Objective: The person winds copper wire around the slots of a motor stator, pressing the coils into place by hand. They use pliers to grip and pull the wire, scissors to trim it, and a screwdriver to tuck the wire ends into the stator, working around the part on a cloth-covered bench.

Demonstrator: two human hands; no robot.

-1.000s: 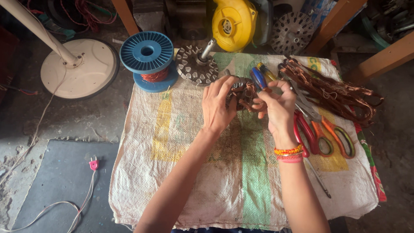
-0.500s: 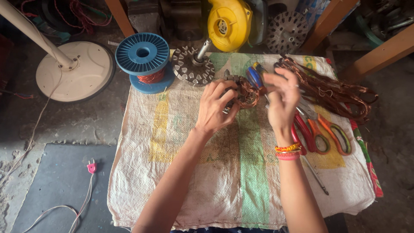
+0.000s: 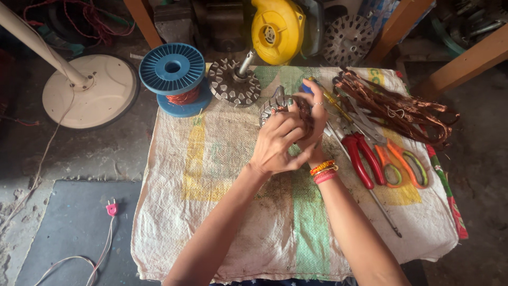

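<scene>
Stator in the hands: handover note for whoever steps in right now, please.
Left hand: wrapped around the small wound stator, holding it above the sack cloth.
Right hand: on the far side of the stator, fingers at its copper winding.
Nearby on the cloth: red-handled pliers, orange-handled scissors, a bundle of stripped copper wire, a second stator on a shaft. Blue wire spool at the cloth's far left corner.
Done: stator is in hand; how far the winding work has got cannot be told.
Left: tools lie untouched.
</scene>
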